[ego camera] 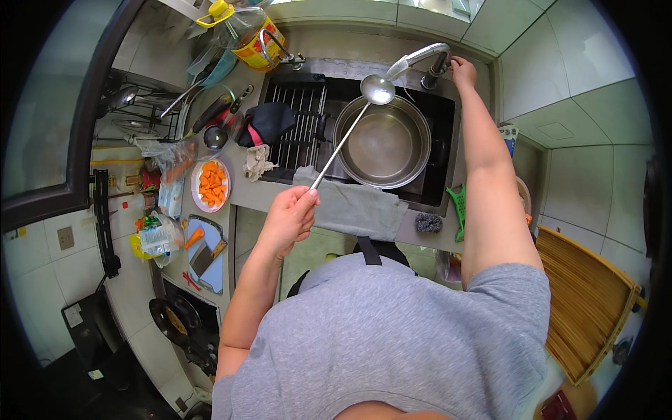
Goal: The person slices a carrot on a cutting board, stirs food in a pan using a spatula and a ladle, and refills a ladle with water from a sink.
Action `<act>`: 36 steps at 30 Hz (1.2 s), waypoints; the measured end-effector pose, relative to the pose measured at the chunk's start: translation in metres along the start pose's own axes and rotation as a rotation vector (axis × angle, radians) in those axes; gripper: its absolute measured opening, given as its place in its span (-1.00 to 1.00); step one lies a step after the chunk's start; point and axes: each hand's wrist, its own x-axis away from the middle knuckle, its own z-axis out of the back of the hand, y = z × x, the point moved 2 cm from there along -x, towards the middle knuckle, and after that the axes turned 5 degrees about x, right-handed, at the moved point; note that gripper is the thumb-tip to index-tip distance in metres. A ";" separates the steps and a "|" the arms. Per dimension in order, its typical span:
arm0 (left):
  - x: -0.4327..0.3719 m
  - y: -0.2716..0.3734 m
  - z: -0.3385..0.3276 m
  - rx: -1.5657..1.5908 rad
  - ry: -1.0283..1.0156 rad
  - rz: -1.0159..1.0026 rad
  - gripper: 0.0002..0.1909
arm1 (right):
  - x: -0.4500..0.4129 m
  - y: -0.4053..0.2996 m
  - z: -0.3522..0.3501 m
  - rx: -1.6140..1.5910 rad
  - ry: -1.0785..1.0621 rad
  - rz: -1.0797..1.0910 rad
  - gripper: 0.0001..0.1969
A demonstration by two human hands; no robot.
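My left hand (287,218) grips the end of a long-handled metal ladle (377,90). Its bowl is held just below the spout of the faucet (420,54), above the far rim of a large steel pot (386,144). That wide, round pot stands in the dark sink (447,118). At the right of the faucet, my right hand (463,72) has its fingers at the lever by the base. Whether water is running cannot be made out clearly. A grey cloth (354,207) hangs over the sink's front edge.
Left of the pot lies a drying rack (302,113) with a dark cloth bundle (270,123). A plate of cut carrots (211,186) and a cutting board (218,273) with a cleaver (202,261) sit further left. A scouring pad (429,222) and green peeler-like tool (458,210) are at right.
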 end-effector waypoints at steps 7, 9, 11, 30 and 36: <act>-0.011 0.012 -0.011 0.088 -0.018 0.058 -0.77 | -0.011 -0.034 0.000 -0.174 -0.193 -0.207 -0.85; -0.011 0.013 -0.012 0.097 -0.035 0.067 -0.77 | -0.012 -0.032 0.004 -0.220 -0.194 -0.251 -0.85; -0.011 0.014 -0.013 0.101 -0.037 0.067 -0.77 | -0.013 -0.032 0.004 -0.209 -0.196 -0.242 -0.85; -0.007 -0.007 0.003 0.120 -0.067 0.050 -0.79 | -0.005 -0.013 0.003 0.022 -0.016 -0.138 -0.72; -0.006 -0.013 0.012 0.119 -0.083 0.039 -0.79 | 0.007 -0.029 0.016 0.097 0.021 -0.079 -0.69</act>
